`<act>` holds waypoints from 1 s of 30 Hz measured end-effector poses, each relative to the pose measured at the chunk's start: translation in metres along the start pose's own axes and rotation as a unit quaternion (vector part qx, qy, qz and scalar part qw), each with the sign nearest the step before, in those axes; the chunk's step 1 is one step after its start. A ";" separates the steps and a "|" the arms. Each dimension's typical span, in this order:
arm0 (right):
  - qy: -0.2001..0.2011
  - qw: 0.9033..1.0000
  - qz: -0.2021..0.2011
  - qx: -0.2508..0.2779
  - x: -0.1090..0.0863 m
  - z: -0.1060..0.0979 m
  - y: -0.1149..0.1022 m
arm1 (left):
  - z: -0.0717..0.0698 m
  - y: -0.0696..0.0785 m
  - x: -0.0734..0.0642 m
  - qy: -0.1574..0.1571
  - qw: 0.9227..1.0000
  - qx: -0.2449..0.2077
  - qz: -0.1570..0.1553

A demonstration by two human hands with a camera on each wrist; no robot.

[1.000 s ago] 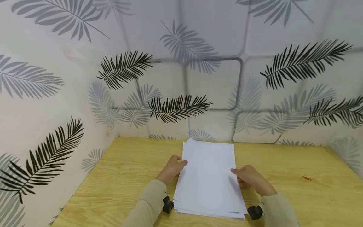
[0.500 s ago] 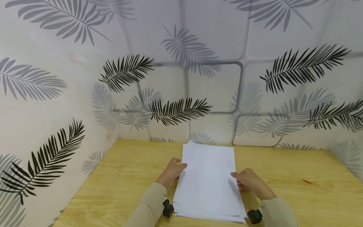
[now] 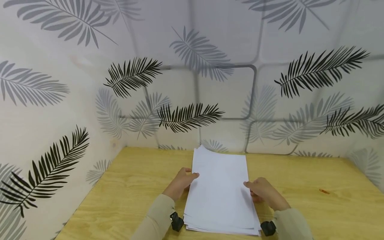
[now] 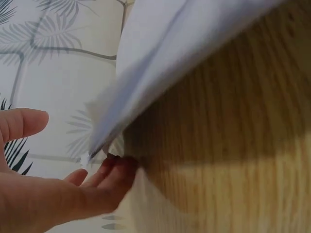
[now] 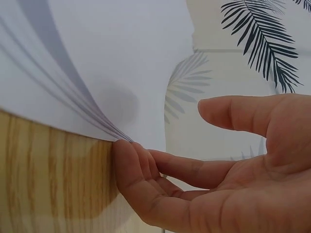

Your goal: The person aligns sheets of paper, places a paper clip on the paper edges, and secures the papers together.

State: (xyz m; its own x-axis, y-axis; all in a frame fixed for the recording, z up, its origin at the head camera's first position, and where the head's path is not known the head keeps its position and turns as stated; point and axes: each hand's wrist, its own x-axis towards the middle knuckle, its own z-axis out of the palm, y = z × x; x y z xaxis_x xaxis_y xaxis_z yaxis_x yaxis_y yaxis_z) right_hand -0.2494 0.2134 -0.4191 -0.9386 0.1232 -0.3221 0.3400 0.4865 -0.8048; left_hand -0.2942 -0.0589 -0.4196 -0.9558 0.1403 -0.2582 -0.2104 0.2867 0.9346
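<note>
A stack of white paper sheets (image 3: 220, 193) lies lengthwise on the wooden table, its near and far edges slightly uneven. My left hand (image 3: 181, 182) holds its left edge and my right hand (image 3: 263, 189) its right edge. In the left wrist view, the fingers curl under the raised edge of the stack (image 4: 180, 48), while the thumb (image 4: 26, 122) stands away from it. The right wrist view shows curled fingertips (image 5: 127, 158) against the bowed sheets (image 5: 126, 53), whose edges fan into layers; that thumb is also apart from the paper.
An orange paper clip (image 3: 324, 191) lies on the table (image 3: 300, 176) to the right. Behind the table and along its left side rises a pale wall covering (image 3: 222, 90) with a feather-leaf pattern. A black wrist camera (image 3: 177, 221) sits at the left cuff, another (image 3: 268, 228) at the right.
The far end of the top sheets now bows up at its left corner. Both hands stay at the stack's sides with little movement; the head view has tilted slightly.
</note>
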 end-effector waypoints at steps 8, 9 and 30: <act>0.006 1.000 0.011 -0.002 0.001 0.002 0.001 | 0.003 0.002 -0.005 0.026 0.999 0.006 0.019; 0.005 1.000 0.009 -0.002 0.001 0.002 0.001 | 0.003 0.001 -0.006 0.027 0.999 0.016 0.023; -0.029 0.998 -0.031 0.040 -0.004 -0.005 0.006 | 0.001 -0.001 -0.021 -0.041 0.992 0.005 0.119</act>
State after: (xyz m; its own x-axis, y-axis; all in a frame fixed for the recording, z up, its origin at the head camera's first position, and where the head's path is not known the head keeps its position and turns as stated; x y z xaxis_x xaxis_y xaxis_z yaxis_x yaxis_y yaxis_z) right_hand -0.2435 0.2203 -0.4204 -0.9536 0.0432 -0.2981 0.2880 0.4205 -0.8604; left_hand -0.2734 -0.0617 -0.4155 -0.9582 0.2815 -0.0501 0.0214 0.2454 0.9692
